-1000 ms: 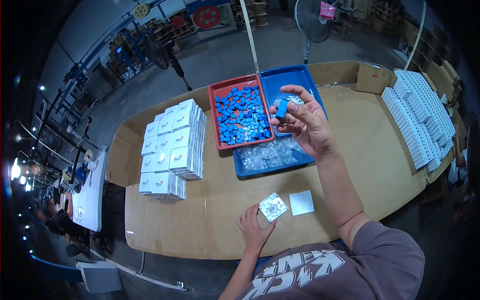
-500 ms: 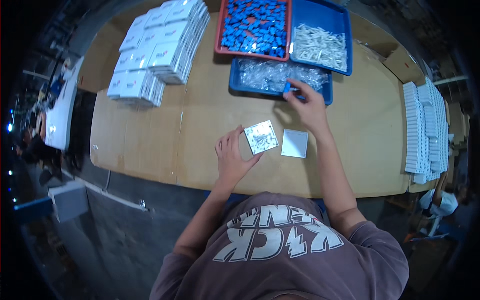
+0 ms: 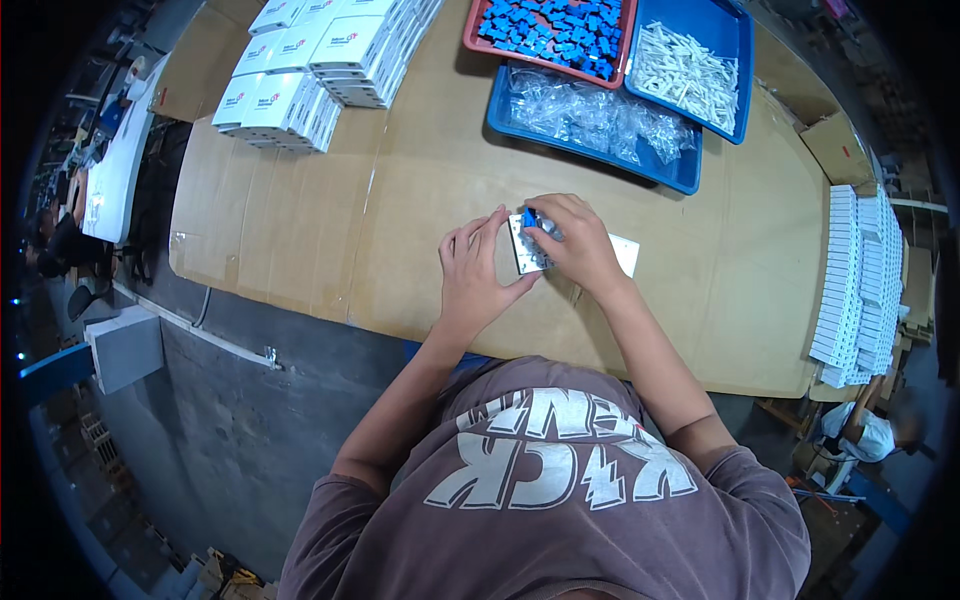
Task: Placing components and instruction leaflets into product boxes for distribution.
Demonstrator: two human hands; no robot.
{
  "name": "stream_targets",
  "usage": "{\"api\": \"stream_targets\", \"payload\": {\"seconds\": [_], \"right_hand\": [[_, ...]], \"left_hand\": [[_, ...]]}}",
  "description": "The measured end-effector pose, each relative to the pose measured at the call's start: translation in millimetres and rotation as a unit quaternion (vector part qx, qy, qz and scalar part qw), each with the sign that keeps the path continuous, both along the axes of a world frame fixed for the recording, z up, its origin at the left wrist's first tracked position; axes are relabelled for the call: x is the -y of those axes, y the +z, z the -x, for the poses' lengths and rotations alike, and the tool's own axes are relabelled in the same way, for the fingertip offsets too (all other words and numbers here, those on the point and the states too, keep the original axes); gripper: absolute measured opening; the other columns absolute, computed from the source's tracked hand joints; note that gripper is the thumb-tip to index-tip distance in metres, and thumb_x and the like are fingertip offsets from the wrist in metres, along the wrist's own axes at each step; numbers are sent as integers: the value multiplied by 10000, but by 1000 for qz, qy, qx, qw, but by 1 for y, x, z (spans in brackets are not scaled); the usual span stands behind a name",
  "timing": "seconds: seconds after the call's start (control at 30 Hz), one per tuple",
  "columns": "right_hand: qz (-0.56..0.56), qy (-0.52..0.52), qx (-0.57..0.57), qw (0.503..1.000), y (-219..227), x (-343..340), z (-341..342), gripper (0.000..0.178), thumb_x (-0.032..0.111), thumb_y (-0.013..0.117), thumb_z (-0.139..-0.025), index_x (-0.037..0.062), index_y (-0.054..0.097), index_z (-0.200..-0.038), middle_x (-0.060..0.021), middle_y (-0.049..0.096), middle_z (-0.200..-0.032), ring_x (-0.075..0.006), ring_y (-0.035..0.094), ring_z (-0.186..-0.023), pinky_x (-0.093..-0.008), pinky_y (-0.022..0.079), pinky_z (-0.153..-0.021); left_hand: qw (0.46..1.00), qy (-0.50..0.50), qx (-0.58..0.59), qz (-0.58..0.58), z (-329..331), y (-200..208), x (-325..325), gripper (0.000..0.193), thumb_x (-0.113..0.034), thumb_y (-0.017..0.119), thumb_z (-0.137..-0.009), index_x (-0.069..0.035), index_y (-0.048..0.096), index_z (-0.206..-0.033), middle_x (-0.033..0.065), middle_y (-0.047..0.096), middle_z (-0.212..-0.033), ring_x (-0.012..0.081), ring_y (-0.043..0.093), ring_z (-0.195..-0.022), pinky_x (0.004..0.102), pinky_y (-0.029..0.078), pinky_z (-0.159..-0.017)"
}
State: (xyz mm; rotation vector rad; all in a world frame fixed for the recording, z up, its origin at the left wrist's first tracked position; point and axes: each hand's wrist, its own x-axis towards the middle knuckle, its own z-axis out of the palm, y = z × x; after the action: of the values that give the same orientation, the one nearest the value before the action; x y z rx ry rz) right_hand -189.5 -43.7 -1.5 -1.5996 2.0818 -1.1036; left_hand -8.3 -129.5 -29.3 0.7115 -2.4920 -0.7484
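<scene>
A small square white box (image 3: 526, 258) with an open top sits on the cardboard-covered table in front of me. My left hand (image 3: 473, 280) grips its left and lower edges between fingers and thumb. Over the box, my right hand (image 3: 582, 246) pinches a small blue plastic piece (image 3: 529, 217) at its upper part. The right fingers cover much of the box, so I cannot tell whether the piece touches what is inside. A flat square white plate (image 3: 627, 255) lies just right of the box, partly behind my right hand.
At the far side stand a red tray (image 3: 548, 66) of blue pieces, a blue tray (image 3: 746, 72) of white sticks and a blue tray (image 3: 590, 152) of clear plastic bags. White boxes (image 3: 285, 100) are stacked far left, white square pieces (image 3: 850, 285) at right.
My right hand has come down and left from beside the bag tray to the white box, carrying the blue piece. My left hand keeps its hold. The whole view has shifted.
</scene>
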Motion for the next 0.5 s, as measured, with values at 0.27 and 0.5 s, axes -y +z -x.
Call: {"api": "stream_targets", "payload": {"seconds": [0.27, 0.5], "right_hand": [[-38, 48, -72, 996, -6, 10, -4, 300, 134, 757, -873, 62, 727, -1163, -96, 724, -1119, -310, 674, -1068, -518, 426, -1140], [-51, 42, -89, 994, -7, 9, -4, 293, 156, 767, -873, 100, 737, -1160, -71, 738, -1113, -287, 680, -1092, -528, 405, -1160]], "left_hand": [[1000, 3, 8, -12, -4, -3, 3, 1020, -418, 903, -711, -34, 449, -1540, 69, 605, -1458, 260, 499, -1332, 499, 312, -1138], [1000, 5, 12, -21, -3, -5, 4, 975, -436, 906, -705, -71, 496, -1511, 68, 569, -1495, 268, 496, -1345, 504, 314, -1143]]}}
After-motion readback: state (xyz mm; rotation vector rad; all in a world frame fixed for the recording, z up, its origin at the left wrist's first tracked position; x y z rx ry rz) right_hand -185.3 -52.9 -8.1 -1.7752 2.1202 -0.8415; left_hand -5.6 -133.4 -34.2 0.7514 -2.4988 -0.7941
